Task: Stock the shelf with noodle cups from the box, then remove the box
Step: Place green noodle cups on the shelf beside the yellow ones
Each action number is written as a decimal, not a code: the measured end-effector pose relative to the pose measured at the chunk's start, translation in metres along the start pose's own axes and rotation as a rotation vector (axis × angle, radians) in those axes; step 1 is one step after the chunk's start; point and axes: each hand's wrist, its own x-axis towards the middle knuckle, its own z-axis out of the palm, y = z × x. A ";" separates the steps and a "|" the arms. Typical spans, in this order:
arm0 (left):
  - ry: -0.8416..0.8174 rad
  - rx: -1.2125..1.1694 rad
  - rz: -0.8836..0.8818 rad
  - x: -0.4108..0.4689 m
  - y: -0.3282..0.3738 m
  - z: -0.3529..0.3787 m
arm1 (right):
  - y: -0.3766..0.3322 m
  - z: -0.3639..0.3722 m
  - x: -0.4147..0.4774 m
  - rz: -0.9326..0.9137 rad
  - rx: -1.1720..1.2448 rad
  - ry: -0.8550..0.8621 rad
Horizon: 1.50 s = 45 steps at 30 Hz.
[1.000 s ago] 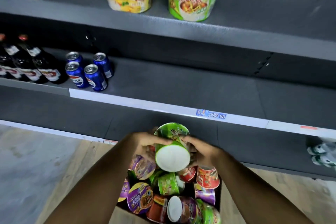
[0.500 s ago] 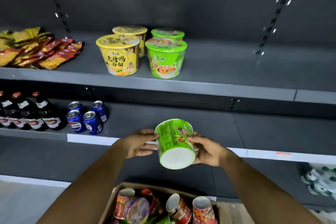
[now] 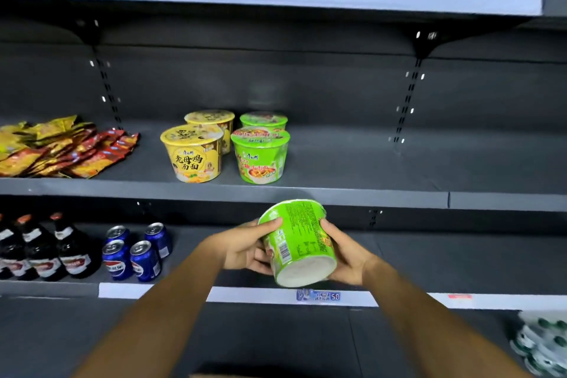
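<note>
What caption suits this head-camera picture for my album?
Tilted green noodle cup held by left hand and right hand in front of the shelf bearing four stocked cups.

Of the person, only 2 hands and 2 forearms are in view, all of them bare. The left hand shows just left of the green noodle cup, with its thumb and several fingers visible. The right hand shows just right of the cup, its thumb and palm edge plain to see. The left forearm lies below and left of the cup and the right forearm below and right of it. Both are uncovered from wrist to picture edge, long and smooth, widening downward.
</note>
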 end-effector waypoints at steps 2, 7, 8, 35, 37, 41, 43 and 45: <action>-0.006 0.028 0.047 -0.001 0.015 0.007 | -0.009 0.002 -0.006 -0.030 -0.010 0.003; -0.007 0.060 0.090 -0.003 0.048 0.018 | -0.040 0.005 -0.020 -0.107 0.023 -0.037; 0.001 0.069 0.109 -0.003 0.055 0.021 | -0.047 0.005 -0.021 -0.127 0.029 -0.040; 0.556 1.126 0.674 0.027 0.203 0.093 | -0.156 -0.001 0.012 -0.749 -0.545 0.777; 0.555 1.235 0.645 0.036 0.204 0.096 | -0.156 0.001 0.017 -0.782 -0.617 0.841; 0.607 1.319 0.591 0.054 0.203 0.098 | -0.150 -0.001 0.026 -0.809 -0.744 0.808; 0.614 1.289 0.567 0.059 0.204 0.093 | -0.148 -0.007 0.027 -0.787 -0.819 0.760; 0.604 1.226 0.559 0.062 0.205 0.086 | -0.149 -0.017 0.026 -0.787 -0.891 0.717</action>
